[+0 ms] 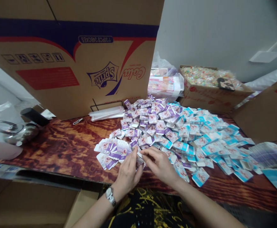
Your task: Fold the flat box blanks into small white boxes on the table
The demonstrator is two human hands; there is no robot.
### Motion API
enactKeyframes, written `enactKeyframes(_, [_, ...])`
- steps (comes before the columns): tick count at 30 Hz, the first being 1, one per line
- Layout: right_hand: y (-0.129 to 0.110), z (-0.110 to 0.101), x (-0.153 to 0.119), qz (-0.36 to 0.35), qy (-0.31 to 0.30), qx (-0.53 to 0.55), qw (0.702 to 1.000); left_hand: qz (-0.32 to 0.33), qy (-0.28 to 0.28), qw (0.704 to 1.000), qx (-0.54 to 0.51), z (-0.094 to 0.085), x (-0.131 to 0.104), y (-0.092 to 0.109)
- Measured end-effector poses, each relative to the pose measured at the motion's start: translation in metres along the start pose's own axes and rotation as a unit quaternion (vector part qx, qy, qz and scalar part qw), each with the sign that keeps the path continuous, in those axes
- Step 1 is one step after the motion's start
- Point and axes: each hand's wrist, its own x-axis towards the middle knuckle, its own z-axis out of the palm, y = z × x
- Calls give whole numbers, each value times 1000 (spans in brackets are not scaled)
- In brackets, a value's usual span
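Observation:
My left hand (128, 171), with a silver watch on its wrist, is closed around a small printed carton (140, 161). From the other side my right hand (159, 162) pinches the top end of that carton. Fingers cover most of it, so its exact shape is hard to make out. Just left of my hands lies a fan of flat purple-and-white cartons (116, 150). Beyond them spreads a large heap of small boxes, purple ones (152, 118) at the middle and blue ones (209, 137) toward the right.
A tall cardboard carton (69, 82) stands at the back left, beside a stack of clear plastic sleeves (107, 114). An open box of wrapped sweets (200, 77) is at the back right. A metal kettle-like pot (22, 133) sits left; flat stacked cartons (268, 156) lie right.

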Motion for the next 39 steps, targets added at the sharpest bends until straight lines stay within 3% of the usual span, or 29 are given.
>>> enactKeyframes(4, [1, 5, -3, -38, 11, -41, 998, 5, -6, 1000, 23, 2, 1, -1])
enactKeyframes(9, [-1, 19, -11, -107, 75, -89, 987, 1, -7, 997, 71, 1, 4, 2])
enactKeyframes(14, [2, 35, -20, -89, 142, -39, 985, -28, -17, 997, 63, 2, 4, 5])
enactKeyframes(18, [4, 43, -22, -75, 134, -17, 988, -60, -25, 997, 42, 4, 4, 2])
enactKeyframes(20, [6, 40, -12, -46, 88, 28, 995, -65, -37, 997, 18, 0, 7, 1])
enactKeyframes(23, [17, 23, 24, 21, 11, 117, 993, -70, -30, 997, -12, -17, 14, -2])
enactKeyframes(25, [28, 6, 57, 77, 50, 176, 980, -94, 16, 995, -18, -32, 14, -5])
enactKeyframes(27, [40, -9, 87, 119, 175, 204, 956, -150, 75, 985, -42, -46, 6, -12])
enactKeyframes(29, [47, -16, 107, 111, 263, 135, 949, -246, 115, 957, -103, -54, -13, -21])
enactKeyframes(31, [45, -7, 113, 46, 261, 28, 964, -366, 143, 900, -189, -55, -36, -33])
enactKeyframes(32, [41, 2, 113, 10, 212, -22, 977, -418, 170, 862, -231, -54, -47, -38])
enactKeyframes(34, [28, 27, 109, -41, 33, -124, 991, -506, 225, 775, -305, -49, -66, -47])
enactKeyframes(36, [16, 57, 108, -51, -141, -228, 962, -575, 261, 688, -359, -45, -76, -52])
enactKeyframes(39, [9, 94, 117, -41, -209, -302, 929, -623, 287, 600, -413, -45, -76, -56])
